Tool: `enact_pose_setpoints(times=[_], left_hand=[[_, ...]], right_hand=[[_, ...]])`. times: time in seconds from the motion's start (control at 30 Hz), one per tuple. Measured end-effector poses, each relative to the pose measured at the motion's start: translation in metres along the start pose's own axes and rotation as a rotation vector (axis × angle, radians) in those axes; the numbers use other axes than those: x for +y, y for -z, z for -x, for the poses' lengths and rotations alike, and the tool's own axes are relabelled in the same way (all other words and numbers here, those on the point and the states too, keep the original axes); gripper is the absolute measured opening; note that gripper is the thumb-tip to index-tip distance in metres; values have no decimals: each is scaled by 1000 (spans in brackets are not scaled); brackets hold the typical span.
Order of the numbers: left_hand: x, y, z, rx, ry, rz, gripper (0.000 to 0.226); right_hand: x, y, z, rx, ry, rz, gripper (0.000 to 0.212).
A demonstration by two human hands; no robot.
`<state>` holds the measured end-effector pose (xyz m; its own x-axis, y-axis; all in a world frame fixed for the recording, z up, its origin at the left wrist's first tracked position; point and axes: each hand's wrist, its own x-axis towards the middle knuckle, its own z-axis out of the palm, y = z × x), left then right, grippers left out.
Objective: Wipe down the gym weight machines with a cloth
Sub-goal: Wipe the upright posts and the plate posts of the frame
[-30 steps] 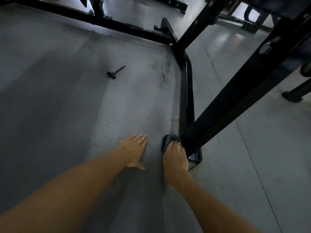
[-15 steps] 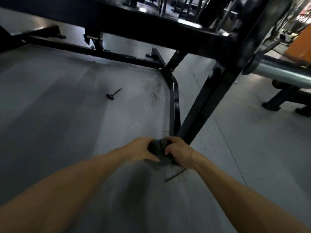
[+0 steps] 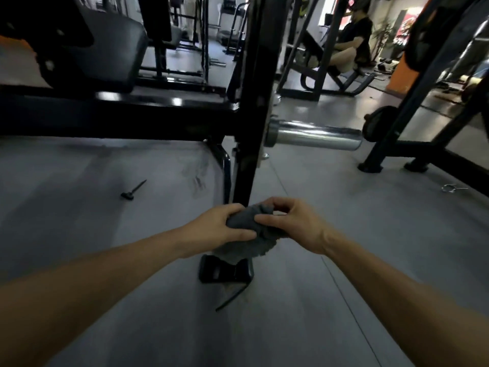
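Observation:
A grey cloth [image 3: 244, 245] is bunched between both my hands, above the floor. My left hand [image 3: 219, 226] grips its left side with curled fingers. My right hand [image 3: 291, 223] pinches its upper right part. Directly behind the cloth rises the black upright post [image 3: 251, 128] of the weight machine, with its black foot plate [image 3: 225, 271] on the floor below my hands. A chrome weight sleeve [image 3: 315, 136] sticks out to the right of the post. A black crossbeam [image 3: 113, 117] runs left from it.
A small black T-shaped pin [image 3: 132, 192] lies on the grey floor at the left. A thin black strip [image 3: 232, 298] lies near the foot plate. Another machine's black frame [image 3: 412, 144] stands at the right. A person [image 3: 352, 43] sits on a machine far back.
My right hand left the base of the post, and my left hand left the floor. Both lifted the cloth and now hold it together. My view tilted upward.

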<state>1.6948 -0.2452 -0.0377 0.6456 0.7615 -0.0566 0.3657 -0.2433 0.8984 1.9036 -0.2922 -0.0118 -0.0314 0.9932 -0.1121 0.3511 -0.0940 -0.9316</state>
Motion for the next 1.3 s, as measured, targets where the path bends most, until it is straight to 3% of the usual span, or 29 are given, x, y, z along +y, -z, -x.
enact_pose_setpoints(times=[0.2, 0.4, 0.7, 0.97, 1.1, 1.3], left_hand=[[83, -18, -40, 37, -86, -221, 21], [196, -17, -85, 196, -283, -556, 29], [325, 8, -152, 316, -12, -188, 7], [347, 13, -193, 514, 83, -202, 31], [347, 28, -214, 546, 99, -223, 32], [338, 41, -279, 562, 75, -116, 27]], right_hand=[[-56, 102, 14, -59, 215, 359, 16], [-121, 209, -2, -158, 327, 270, 15], [-165, 323, -39, -182, 348, -88, 18], [-179, 335, -77, -226, 152, -345, 36], [-179, 340, -103, -269, 259, -284, 31], [-169, 372, -167, -139, 258, -214, 35]])
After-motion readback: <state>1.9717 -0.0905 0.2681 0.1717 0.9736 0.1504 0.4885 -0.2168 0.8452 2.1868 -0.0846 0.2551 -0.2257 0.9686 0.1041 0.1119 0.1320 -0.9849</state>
